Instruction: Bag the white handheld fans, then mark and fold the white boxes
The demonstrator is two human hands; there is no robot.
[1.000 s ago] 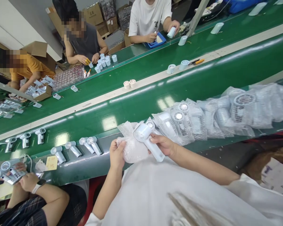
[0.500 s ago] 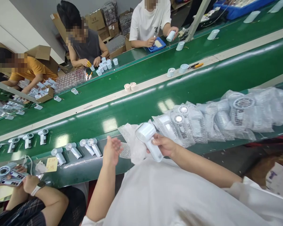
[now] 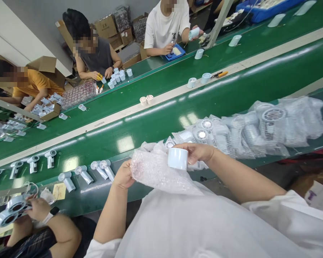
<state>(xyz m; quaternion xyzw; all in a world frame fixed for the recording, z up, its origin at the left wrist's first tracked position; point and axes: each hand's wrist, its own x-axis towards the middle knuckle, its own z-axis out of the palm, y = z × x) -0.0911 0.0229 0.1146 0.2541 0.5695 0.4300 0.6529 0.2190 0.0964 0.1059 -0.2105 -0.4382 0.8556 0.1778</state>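
Note:
My left hand (image 3: 124, 175) is closed on the edge of a clear bubble-wrap bag (image 3: 153, 170), which spreads to the right in front of my white shirt. In my right hand (image 3: 201, 153) is a light-blue handheld fan (image 3: 177, 158), gripped at its round head. Its handle is out of sight; whether it is inside the bag, I cannot tell. The fan's head rests against the bag's right part. Just beyond my right hand lies a long row of bubble-wrapped fans (image 3: 247, 134).
Several unwrapped fans (image 3: 67, 181) lie to the left along the green bench. At lower left, a co-worker's hand (image 3: 39, 209) holds fans. Across the conveyor belt (image 3: 161, 123), people handle blue cylinders. Orange-handled pliers (image 3: 220, 74) lie on the middle rail.
My left hand has gone from open to gripping the bubble-wrap bag. The right hand has turned the fan and shifted slightly right; its handle no longer shows. The bag is now spread out.

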